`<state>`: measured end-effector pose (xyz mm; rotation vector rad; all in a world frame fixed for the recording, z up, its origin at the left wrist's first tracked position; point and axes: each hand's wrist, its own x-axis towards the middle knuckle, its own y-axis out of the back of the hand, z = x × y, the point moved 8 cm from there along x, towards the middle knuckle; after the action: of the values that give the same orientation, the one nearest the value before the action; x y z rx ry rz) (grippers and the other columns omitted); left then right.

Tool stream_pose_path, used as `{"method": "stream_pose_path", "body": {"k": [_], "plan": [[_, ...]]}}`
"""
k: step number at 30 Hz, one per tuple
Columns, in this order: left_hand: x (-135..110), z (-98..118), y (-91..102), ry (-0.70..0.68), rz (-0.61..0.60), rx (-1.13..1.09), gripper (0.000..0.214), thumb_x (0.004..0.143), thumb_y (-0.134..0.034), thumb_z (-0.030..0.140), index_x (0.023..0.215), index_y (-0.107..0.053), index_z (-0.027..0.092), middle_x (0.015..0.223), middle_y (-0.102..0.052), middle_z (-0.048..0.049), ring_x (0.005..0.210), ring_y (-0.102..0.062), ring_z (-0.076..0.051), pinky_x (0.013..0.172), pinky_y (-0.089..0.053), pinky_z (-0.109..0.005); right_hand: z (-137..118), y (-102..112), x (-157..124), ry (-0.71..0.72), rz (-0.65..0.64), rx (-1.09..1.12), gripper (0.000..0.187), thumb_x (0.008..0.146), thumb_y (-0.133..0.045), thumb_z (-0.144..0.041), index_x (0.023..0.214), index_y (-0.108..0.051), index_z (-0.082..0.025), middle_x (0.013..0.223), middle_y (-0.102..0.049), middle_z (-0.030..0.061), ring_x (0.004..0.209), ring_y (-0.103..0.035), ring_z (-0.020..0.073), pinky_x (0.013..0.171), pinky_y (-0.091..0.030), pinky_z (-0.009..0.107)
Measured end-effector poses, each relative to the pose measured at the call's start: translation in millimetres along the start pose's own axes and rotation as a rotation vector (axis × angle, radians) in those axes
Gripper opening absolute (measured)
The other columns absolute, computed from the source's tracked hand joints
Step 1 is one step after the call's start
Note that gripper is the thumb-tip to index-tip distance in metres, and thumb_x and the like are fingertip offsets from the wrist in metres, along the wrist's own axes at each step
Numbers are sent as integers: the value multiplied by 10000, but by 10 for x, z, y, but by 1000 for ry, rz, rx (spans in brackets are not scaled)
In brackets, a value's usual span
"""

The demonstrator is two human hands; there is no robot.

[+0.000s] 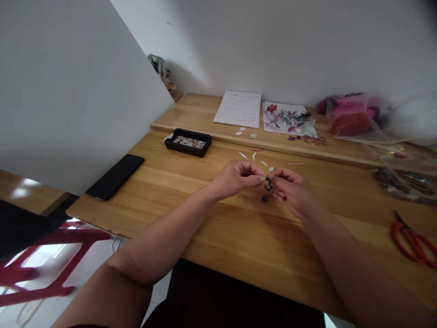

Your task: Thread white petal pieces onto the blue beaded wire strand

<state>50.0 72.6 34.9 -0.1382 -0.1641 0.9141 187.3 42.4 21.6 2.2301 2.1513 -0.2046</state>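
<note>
Between my fingertips is a small dark blue curled piece (268, 184), too small to make out its exact kind. My left hand (237, 179) pinches it from the left with thumb and forefinger. From the right, my right hand (292, 189) grips it the same way, so the two hands nearly meet above the table. Just below them on the wood lies a small dark ring-shaped piece (265, 198). Beyond the fingers lie several thin white leaf-shaped cutouts (264, 163) and a reddish one (255, 150).
A black tray (208, 146) of small beads stands back left, with a black phone (116, 176) nearer. White sheets (238, 108) and colourful flower pieces (290, 120) lie on the raised ledge (198, 109). Red-handled scissors (411, 241) and plastic bags (355, 118) are at right.
</note>
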Motion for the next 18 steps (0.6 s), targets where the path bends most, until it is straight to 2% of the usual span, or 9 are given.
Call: {"method": "stream_pose_path", "body": {"k": [6,9,13,18], "plan": [[33,-19,126,-30,137,-107,287,733,-817,359,833,-667,137,744,-679,-4,650,-577,-70,707,-487,-257,177,-169,-62,-159,-105,105,267,658,-829,-321,692,-589,-209,526,-514,-65,407,-392,54,419,-291,223],[39,-27,191,-41,211,-90,261,743,-804,339,838,-667,138,768,-691,-12,676,-593,-76,711,-488,-255,190,-235,-96,-163,-148,81,274,670,-826,-326,656,-582,-203,524,-520,-57,407,-403,56,417,-301,226],[49,-16,261,-60,278,48,187,760,-776,273,823,-669,133,781,-709,-29,679,-599,-83,684,-473,-242,92,-255,-131,-67,-157,-18,238,721,-800,-336,654,-615,-201,512,-489,-60,416,-348,52,417,-252,232],[47,3,235,-79,267,261,103,774,-732,213,807,-676,133,763,-706,-20,639,-586,-76,627,-450,-219,-200,-156,-168,204,-105,-186,181,804,-745,-313,687,-658,-207,561,-480,-52,483,-352,66,457,-240,253]]}}
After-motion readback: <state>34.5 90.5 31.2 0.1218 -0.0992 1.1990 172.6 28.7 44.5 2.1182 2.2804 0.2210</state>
